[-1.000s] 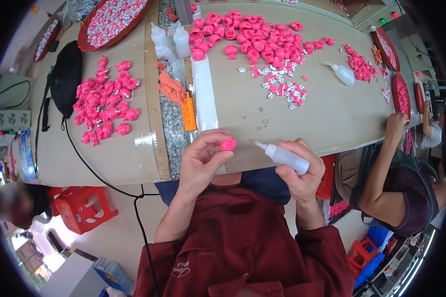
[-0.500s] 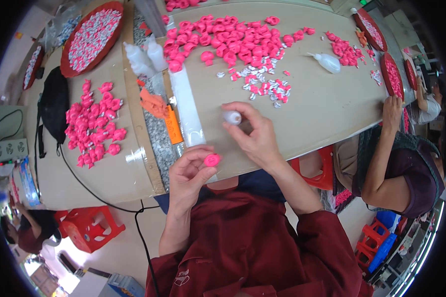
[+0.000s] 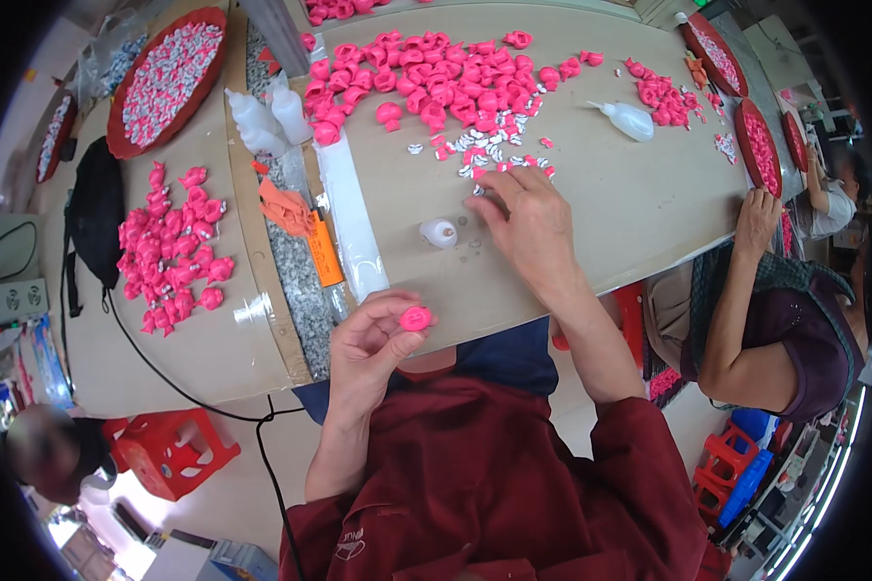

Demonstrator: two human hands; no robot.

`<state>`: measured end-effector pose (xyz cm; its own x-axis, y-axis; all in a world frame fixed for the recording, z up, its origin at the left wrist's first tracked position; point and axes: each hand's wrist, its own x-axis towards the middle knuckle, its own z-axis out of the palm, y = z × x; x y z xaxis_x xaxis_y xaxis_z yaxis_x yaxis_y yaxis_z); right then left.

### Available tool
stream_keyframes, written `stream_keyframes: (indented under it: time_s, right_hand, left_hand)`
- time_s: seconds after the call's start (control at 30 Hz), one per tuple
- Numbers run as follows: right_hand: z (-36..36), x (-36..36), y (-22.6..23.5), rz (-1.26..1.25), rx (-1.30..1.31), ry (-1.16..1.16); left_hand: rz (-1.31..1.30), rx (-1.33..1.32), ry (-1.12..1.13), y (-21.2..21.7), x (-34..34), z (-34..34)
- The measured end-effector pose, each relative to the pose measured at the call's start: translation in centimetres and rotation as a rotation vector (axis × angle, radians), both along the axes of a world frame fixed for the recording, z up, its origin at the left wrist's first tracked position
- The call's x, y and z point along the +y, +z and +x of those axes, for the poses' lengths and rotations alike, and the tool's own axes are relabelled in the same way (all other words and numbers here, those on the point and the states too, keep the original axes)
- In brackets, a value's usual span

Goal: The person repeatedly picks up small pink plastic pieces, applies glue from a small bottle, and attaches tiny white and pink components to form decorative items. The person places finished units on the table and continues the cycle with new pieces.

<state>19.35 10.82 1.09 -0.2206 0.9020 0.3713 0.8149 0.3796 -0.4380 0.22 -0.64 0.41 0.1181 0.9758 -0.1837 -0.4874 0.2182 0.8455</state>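
Note:
My left hand (image 3: 366, 339), near the table's front edge, grips a small round pink plastic part (image 3: 416, 319) between thumb and fingertips, its flat face turned up. Farther forward, my right hand (image 3: 533, 218) pinches a small white piece with dark marks (image 3: 479, 190) at the near edge of a scatter of white and pink pieces (image 3: 499, 145). Between the hands a small white squeeze bottle (image 3: 439, 233) stands on the table, beside a few wet-looking spots. Beyond the small pieces spreads a heap of hollow pink parts (image 3: 426, 73).
Left of me are an orange-handled tool (image 3: 325, 250), an orange cloth (image 3: 286, 208), white bottles (image 3: 259, 121), pink figures (image 3: 172, 247) and a red tray (image 3: 170, 82). To the right, another bottle (image 3: 627, 120) lies near more pink parts (image 3: 664, 97). A co-worker (image 3: 775, 339) sits there.
My right hand has let go of the small squeeze bottle, leaving it on the table, and has moved forward to the small pieces. My left hand keeps the round pink part nearly in place.

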Motion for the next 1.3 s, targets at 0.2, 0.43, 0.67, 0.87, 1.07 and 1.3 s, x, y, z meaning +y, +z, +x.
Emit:
stream_keyframes:
  time_s: [0.2,0.43,0.67,0.87,1.07,1.3]
  right_hand:
    - [-0.7,-1.8,1.8,-0.21,0.27,0.001]
    - [0.3,-4.2,-0.4,-0.079,0.15,0.125]
    - [0.8,-4.9,1.1,-0.22,0.326,0.143]
    - [-0.1,-8.2,3.8,-0.64,0.822,0.179]
    - [-0.5,-8.4,3.7,-0.538,0.63,0.237]
    - [-0.6,-9.0,2.3,-0.562,0.735,0.199]
  left_hand:
    - [-0.023,-0.01,0.003,-0.9,-0.4,-0.3]
    - [-0.034,-0.004,-0.051,-0.5,0.2,0.4]
    - [-0.033,-0.014,-0.085,-0.4,0.1,0.8]
    - [-0.052,-0.074,-0.138,-0.3,0.2,1.6]
    - [-0.047,-0.079,-0.092,-0.3,0.0,1.7]
    - [-0.017,0.025,-0.066,-0.3,0.0,1.9]
